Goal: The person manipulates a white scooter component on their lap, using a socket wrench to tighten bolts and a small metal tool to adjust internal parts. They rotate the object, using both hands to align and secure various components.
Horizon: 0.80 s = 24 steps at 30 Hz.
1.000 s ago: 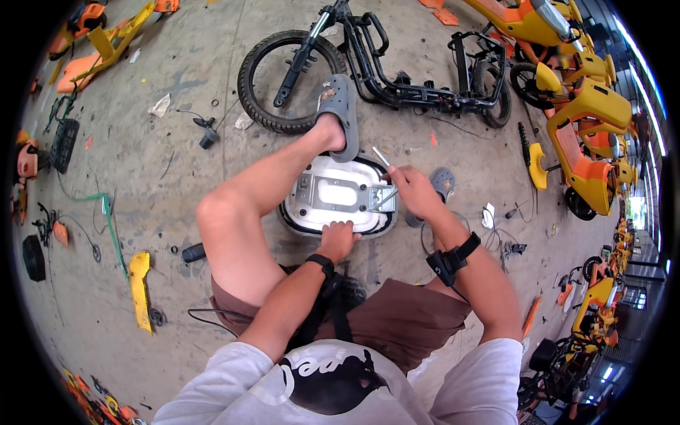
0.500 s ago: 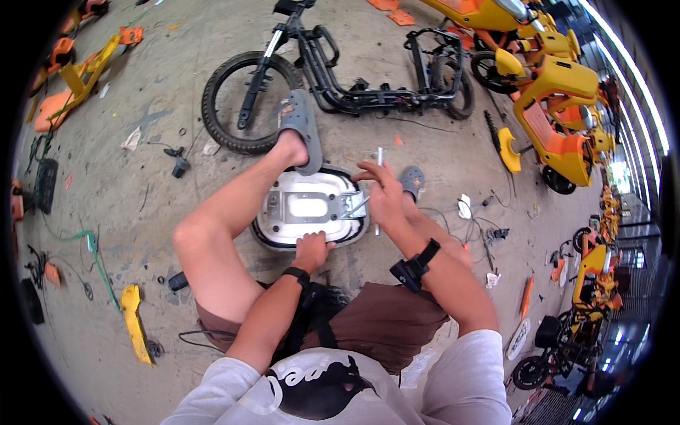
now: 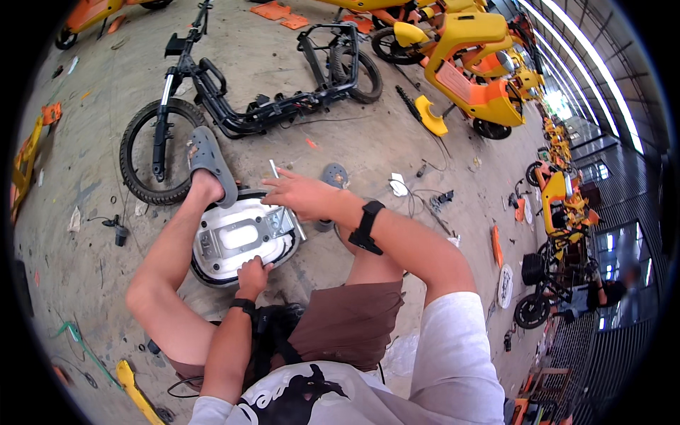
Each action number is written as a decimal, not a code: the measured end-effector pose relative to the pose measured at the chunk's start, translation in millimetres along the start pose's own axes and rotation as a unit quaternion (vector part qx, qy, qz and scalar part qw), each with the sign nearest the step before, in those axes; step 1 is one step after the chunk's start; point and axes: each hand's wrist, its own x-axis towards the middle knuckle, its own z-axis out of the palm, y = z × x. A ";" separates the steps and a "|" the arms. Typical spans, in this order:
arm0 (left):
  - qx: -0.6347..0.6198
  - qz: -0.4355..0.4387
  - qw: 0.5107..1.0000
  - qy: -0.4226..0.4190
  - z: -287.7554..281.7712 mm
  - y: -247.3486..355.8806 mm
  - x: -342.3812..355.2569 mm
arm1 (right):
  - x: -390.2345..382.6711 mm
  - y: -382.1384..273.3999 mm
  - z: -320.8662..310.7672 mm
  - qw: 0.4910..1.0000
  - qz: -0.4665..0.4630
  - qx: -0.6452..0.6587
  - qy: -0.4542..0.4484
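A white oval plastic housing (image 3: pixel 225 239) with a grey metal bracket (image 3: pixel 278 224) inside lies on the concrete floor between my legs. My left hand (image 3: pixel 252 273) presses on its near rim, fingers curled against the edge. My right hand (image 3: pixel 299 195) hovers over its far right side, holding a thin silver tool (image 3: pixel 273 168) that points up and away. My left foot in a grey clog (image 3: pixel 210 160) rests against the housing's far edge.
A stripped black scooter frame (image 3: pixel 244 106) with two wheels lies just beyond the housing. Yellow and orange scooters (image 3: pixel 476 67) stand at the back right. Small parts and cables (image 3: pixel 425 198) are scattered to the right. A yellow panel (image 3: pixel 134 386) lies at lower left.
The view has swung right and closer. My right hand with the thin tool has stayed over the housing's right side; my left hand has kept its place on the near rim.
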 end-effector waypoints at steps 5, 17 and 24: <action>-0.021 0.002 1.000 0.021 -12.6 3.6 -4.8 | 11.3 -2.4 3.6 0.966 0.026 -0.216 -0.138; -0.020 0.015 1.000 0.019 -10.7 1.7 -1.5 | 36.1 -18.6 23.2 0.954 0.240 -0.096 -0.153; -0.022 0.022 0.999 0.030 -8.5 -1.7 0.1 | 33.8 -1.9 36.1 0.865 0.486 0.121 -0.008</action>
